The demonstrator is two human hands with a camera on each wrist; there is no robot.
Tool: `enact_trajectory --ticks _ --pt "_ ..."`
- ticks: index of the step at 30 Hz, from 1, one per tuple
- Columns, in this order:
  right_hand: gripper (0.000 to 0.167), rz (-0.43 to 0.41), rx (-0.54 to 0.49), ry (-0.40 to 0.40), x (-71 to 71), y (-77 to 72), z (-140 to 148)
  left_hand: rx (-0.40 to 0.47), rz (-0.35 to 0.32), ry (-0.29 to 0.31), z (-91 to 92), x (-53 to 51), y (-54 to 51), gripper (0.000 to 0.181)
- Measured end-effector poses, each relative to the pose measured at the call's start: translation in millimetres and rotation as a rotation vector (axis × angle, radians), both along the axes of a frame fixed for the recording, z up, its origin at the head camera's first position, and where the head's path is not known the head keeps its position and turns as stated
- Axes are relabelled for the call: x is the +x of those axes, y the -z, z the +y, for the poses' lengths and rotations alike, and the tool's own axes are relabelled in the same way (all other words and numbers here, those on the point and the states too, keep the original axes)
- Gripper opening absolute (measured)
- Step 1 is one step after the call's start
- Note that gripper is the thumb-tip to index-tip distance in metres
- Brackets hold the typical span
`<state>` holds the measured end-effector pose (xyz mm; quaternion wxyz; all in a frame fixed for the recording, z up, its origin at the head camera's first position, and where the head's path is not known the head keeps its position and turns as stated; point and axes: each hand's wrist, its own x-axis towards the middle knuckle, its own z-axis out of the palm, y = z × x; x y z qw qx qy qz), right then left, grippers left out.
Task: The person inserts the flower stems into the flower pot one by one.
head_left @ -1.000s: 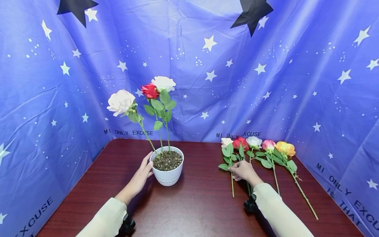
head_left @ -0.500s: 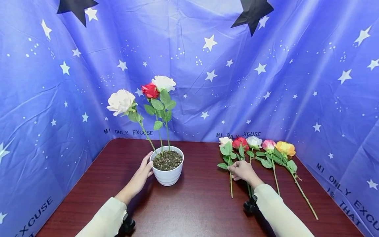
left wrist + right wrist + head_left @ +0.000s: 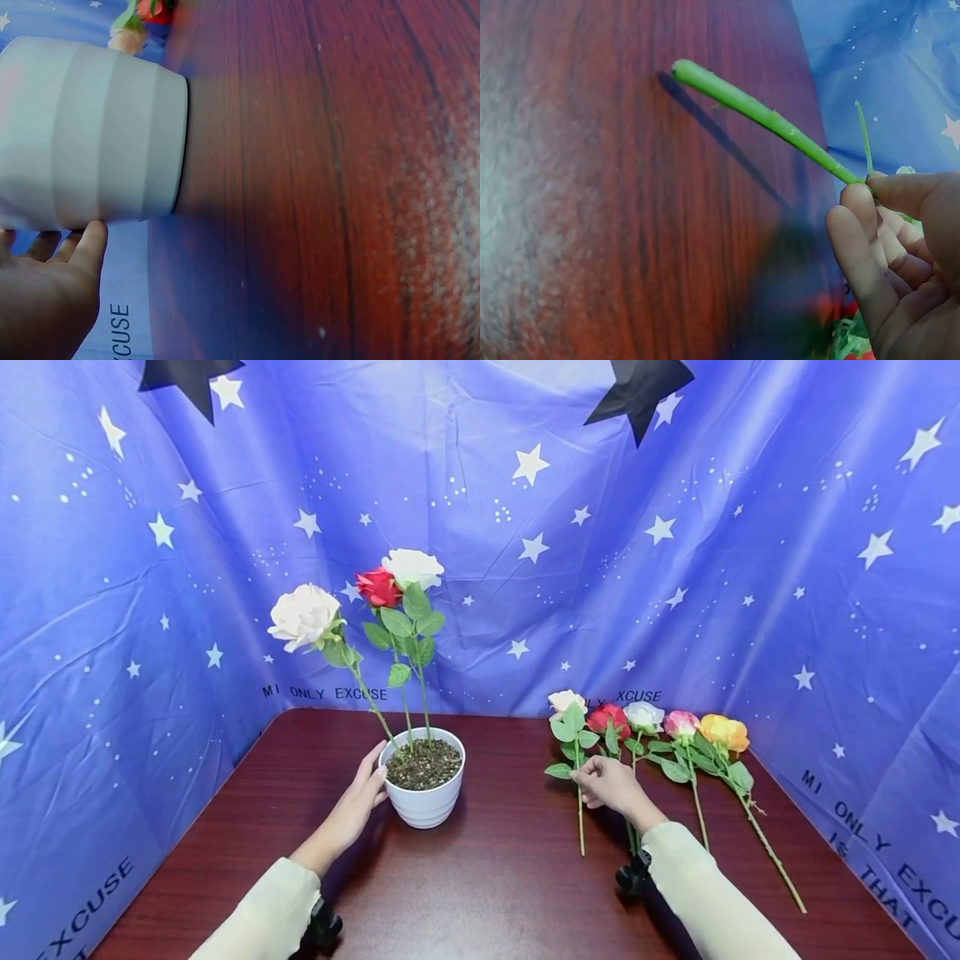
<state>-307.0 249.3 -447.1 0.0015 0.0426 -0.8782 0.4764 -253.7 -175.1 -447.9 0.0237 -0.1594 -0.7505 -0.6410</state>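
At the table's left stands a white ribbed pot [image 3: 424, 807] of dark soil, holding two white roses and a red one. My left hand [image 3: 351, 814] rests against the pot's left side, fingers extended; the left wrist view shows the fingertips touching the pot wall [image 3: 112, 135]. On the right, my right hand [image 3: 617, 787] pinches the stem of a pale cream rose [image 3: 567, 703]. In the right wrist view thumb and fingers grip the green stem [image 3: 757, 112], its cut end pointing away above the table, with a shadow beneath.
Beside the right hand lie a red rose [image 3: 609, 720], a white rose [image 3: 643, 717], a pink rose [image 3: 682, 727] and a yellow-orange rose [image 3: 724, 733], stems toward the table's front. A blue star-patterned cloth [image 3: 480, 527] hangs behind and at both sides of the dark red table [image 3: 480, 893].
The cream rose in my right hand has shifted a little left and up, its bloom now higher against the cloth. My left hand stays at the pot.
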Motion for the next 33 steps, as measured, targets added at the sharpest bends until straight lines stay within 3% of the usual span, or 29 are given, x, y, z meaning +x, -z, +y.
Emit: enact_trajectory --ticks 8,23,33 --pt "0.016 0.122 -0.036 -0.056 -2.4 -15.5 -13 0.005 0.014 0.004 0.2 -0.2 -0.1 0.055" --pt "0.018 0.243 -0.144 -0.126 1.8 -60.7 -54 0.019 0.019 0.019 1.1 0.0 0.2 0.055" --pt "0.020 0.347 -0.152 -0.161 0.3 -82.6 -80 0.027 0.019 0.022 0.6 -1.1 1.1 0.055"
